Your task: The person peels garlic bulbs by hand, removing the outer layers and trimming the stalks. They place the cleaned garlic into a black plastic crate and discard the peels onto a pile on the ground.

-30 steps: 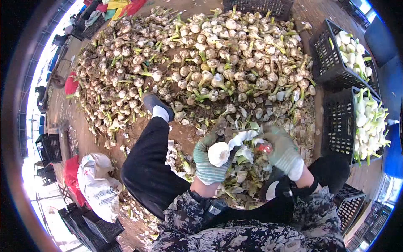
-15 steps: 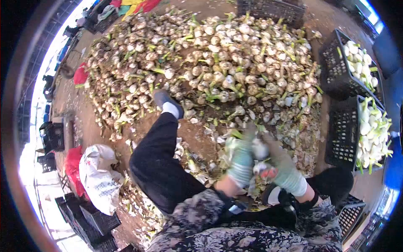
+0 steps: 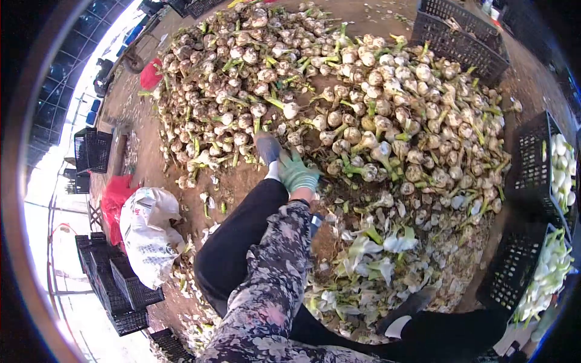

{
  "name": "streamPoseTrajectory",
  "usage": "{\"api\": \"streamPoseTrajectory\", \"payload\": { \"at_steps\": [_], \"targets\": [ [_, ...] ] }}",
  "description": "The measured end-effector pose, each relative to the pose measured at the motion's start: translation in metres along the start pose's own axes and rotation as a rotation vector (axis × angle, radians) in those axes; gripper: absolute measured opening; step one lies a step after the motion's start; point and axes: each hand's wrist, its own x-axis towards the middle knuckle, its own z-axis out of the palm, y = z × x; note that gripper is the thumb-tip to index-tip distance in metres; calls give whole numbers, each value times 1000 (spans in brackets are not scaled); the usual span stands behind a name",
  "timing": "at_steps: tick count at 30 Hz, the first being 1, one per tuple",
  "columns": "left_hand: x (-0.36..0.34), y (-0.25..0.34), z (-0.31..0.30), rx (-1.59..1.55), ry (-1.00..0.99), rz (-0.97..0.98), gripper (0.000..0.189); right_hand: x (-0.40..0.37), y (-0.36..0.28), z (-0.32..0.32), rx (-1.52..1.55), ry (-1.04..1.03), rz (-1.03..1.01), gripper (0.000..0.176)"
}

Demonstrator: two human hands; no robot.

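Observation:
My left hand (image 3: 298, 173), in a green-and-white striped glove, reaches forward beside my shoe (image 3: 268, 147). It is at the near edge of a large heap of garlic bulbs (image 3: 417, 115), many with soil and green stems on them. Its fingers look spread, and no bulb shows in them. My right hand is out of view. Peeled skins and leaf scraps (image 3: 378, 254) lie on the ground between my legs.
At the right, black crates (image 3: 514, 260) hold cleaned white garlic (image 3: 548, 275). Another black crate (image 3: 463, 42) stands behind the heap. A white sack (image 3: 148, 233), a red bag (image 3: 115, 199) and stacked black crates (image 3: 112, 281) are at the left.
Both gloved hands were together over the scraps, around a pale garlic bulb. Now the left hand has moved forward and left to the heap, and the right has left the view. The view has shifted.

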Motion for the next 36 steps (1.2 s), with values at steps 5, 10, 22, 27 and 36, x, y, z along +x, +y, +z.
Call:
{"api": "streamPoseTrajectory", "payload": {
  "at_steps": [5, 10, 22, 27, 36],
  "targets": [
    [74, 2, 12, -303, 120, -17, 80, 15, 20, 57, -18, -192, 56, 49],
    [95, 11, 11, -34, -209, 163, 61, 16, -78, 143, 508, -578, 35, 48],
    [126, -11, 84, -35, -239, 16, 68, -99, -349, 340, 128, -1298, -345, 78],
    [49, 25, 29, -466, -198, -245, 72, -104, -354, 353, -79, -1257, -331, 75],
    [-92, 103, 37, -1632, -370, -705, 59, -155, -287, 428, 1273, -576, 779, 34]
  ]
}}
